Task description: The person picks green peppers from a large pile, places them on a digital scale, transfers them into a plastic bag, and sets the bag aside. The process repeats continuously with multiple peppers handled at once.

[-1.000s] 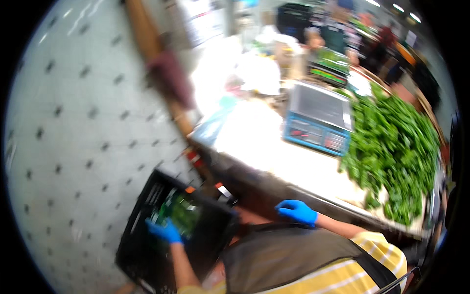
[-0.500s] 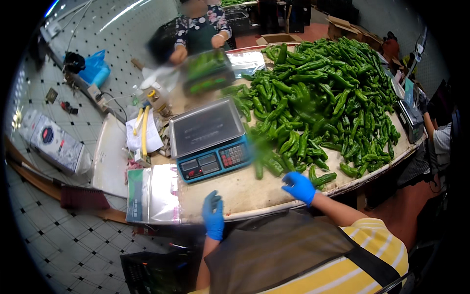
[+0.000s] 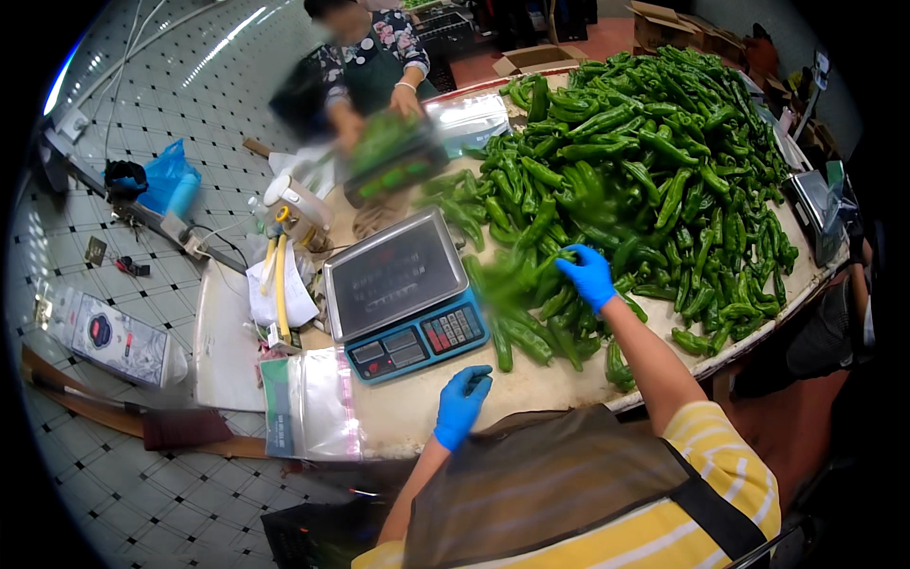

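Note:
My right hand [image 3: 590, 277], in a blue glove, reaches into the near side of a large heap of green peppers [image 3: 664, 161]. Its fingers are closed on the end of a long green pepper [image 3: 540, 267], beside other loose ones. My left hand [image 3: 463, 408], gloved in blue too, hovers over the table's near edge, just in front of the scale. Its fingers are loosely bent, thumb apart, with nothing visible in them. A blue scale [image 3: 406, 294] with a bare metal pan stands left of the peppers.
Plastic bags [image 3: 322, 403] lie at the table's near left. Beyond the scale, a person [image 3: 374, 57] handles a blurred dark crate [image 3: 393, 166] of peppers. A white jug [image 3: 299, 204] stands left of it. Another scale [image 3: 815, 213] is at the right edge, cardboard boxes [image 3: 664, 27] behind.
My right hand has moved forward into the peppers and closed on one. My left hand has shifted right and its fingers now point right. The view has shifted slightly.

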